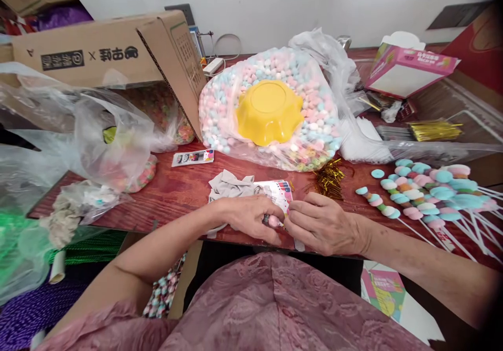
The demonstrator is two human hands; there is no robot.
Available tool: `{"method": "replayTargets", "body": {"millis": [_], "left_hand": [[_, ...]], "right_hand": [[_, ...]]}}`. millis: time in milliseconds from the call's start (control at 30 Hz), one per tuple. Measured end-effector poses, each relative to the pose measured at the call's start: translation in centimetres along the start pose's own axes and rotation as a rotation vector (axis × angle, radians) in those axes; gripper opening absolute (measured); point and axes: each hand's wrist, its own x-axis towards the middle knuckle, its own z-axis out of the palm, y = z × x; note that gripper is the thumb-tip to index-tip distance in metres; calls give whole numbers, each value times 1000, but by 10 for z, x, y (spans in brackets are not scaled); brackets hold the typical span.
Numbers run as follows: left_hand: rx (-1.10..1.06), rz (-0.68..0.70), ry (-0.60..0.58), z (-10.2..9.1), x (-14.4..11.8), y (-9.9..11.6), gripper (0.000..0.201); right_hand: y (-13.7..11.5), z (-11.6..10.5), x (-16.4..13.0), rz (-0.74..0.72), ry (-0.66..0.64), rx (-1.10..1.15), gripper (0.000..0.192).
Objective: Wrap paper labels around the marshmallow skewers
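Red bench point(184, 188), candy everywhere.
Left hand point(251, 216) and right hand point(320, 224) both pinch one pink candy piece point(272, 220) just below the yellow bowl point(269, 111); finished skewers point(428, 196) piled to its right, big bag point(310, 131) still full.

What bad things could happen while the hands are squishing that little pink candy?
1. The left hand and right hand pinch one small pink candy at the table edge; it might slip and drop onto the lap.
2. The finished candy skewers lie close by the right forearm; a nudge could push them off.
3. The gold twist ties lie loose and could scatter.
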Motion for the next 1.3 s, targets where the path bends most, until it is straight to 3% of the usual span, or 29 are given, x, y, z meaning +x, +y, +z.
{"method": "replayTargets", "body": {"millis": [67,133,300,400,500,567,633,700,800,900,967,1033,1167,1300], "left_hand": [[-179,46,-219,-15,-5,7,17],[-76,29,-253,-20,-7,18,16],[755,-272,197,6,9,50,22],[795,-463,382,21,26,54,31],[523,-456,603,28,37,46,47],[207,-303,746,36,40,39,59],[-98,-166,860,45,40,31,58],[-228,-150,953,52,41,23,49],[-286,-223,1079,52,44,8,27],[-718,-173,1089,41,46,-3,27],[-1068,-83,988,30,43,-4,32],[-1267,7,907,18,35,-1,31],[-1270,114,736,6,11,5,18],[-1224,53,964,17,2,3,22]], "right_hand": [[-6,-3,-2,-6,36,-11,26],[-10,-2,-4,-6,27,-54,24],[4,9,-8,37,-200,-223,20],[23,16,-10,184,-331,-223,18],[38,18,-9,591,-276,-155,15],[41,18,-7,913,-59,-37,18],[38,19,-3,1171,258,230,21],[30,21,2,1322,546,605,21],[13,22,12,1384,773,1086,21],[-2,19,22,1337,776,1356,22],[-10,17,26,1289,659,1451,23],[-14,19,27,1275,524,1477,23],[-12,25,22,1329,469,1397,22],[-12,25,21,1296,531,1048,22]]}}
